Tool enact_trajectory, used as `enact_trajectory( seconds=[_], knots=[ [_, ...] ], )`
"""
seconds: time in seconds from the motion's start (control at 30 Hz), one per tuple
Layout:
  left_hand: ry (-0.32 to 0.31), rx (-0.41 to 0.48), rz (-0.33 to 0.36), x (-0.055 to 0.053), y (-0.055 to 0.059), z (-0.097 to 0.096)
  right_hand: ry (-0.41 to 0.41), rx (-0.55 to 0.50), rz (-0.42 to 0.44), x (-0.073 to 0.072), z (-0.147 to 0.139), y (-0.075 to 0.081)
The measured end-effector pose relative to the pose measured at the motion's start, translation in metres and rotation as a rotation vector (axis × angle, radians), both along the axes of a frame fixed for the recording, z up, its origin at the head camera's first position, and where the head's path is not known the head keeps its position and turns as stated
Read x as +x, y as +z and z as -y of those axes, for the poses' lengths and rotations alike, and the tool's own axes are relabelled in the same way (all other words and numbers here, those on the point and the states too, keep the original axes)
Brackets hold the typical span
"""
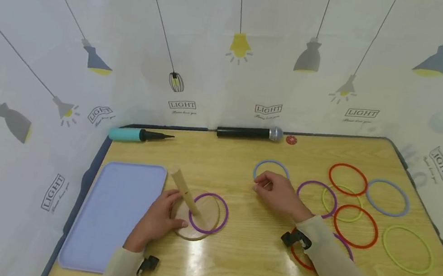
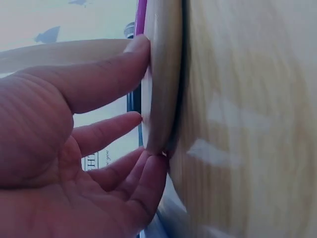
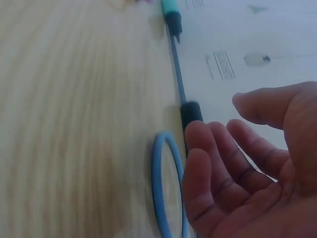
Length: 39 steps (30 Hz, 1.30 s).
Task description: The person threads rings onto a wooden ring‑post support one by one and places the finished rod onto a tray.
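Note:
My left hand [image 1: 159,217] grips the edge of a round wooden base with a peg [image 1: 183,188] standing up from it. In the left wrist view the thumb lies on top of the base [image 2: 166,74], and fingertips reach its rim and lower edge. A purple ring [image 1: 225,222] lies on this base, around the foot of the peg. Over the table, my right hand [image 1: 278,193] is beside a blue ring [image 1: 272,161], partly covering it in the head view. The right wrist view shows loosely bent fingers with nothing between them, close to the blue ring [image 3: 157,188].
Several red, purple, yellow-green and blue rings [image 1: 405,268] lie on the right, some overlapping. A lilac tray [image 1: 114,217] is at the left. Along the back are a teal hand pump [image 1: 125,134], a black microphone [image 1: 246,133] and a small red disc [image 1: 291,140].

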State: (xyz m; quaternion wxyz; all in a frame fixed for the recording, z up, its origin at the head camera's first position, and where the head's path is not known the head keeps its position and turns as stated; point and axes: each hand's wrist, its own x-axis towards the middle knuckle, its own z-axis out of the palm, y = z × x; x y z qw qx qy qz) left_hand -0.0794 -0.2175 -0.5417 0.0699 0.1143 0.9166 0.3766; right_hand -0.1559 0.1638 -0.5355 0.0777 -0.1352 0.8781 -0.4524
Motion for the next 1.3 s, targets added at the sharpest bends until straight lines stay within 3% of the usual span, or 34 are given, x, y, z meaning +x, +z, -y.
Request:
enact_trajectory(
  seconds=[0.13,0.37,0.7,0.93,1.07,1.3],
  knots=[
    [0.051,0.002,0.025,0.007,0.001,-0.002,-0.094,-0.003,-0.040,-0.016,-0.021,-0.001],
    [0.097,0.101,0.034,0.009,-0.005,-0.003,-0.179,0.042,-0.081,-0.042,-0.048,-0.008],
    [0.125,0.144,0.028,0.013,-0.012,-0.004,-0.159,0.163,-0.010,-0.054,-0.058,-0.014],
    [0.089,0.062,-0.042,0.019,-0.013,-0.001,-0.154,0.314,-0.040,-0.061,-0.053,-0.011],
    [0.074,0.043,-0.058,0.018,-0.011,-0.001,-0.195,0.244,0.046,-0.059,-0.056,-0.008],
    [0.062,0.053,-0.029,0.013,-0.007,-0.003,-0.185,-0.061,0.241,-0.051,-0.068,-0.008]
  ],
)
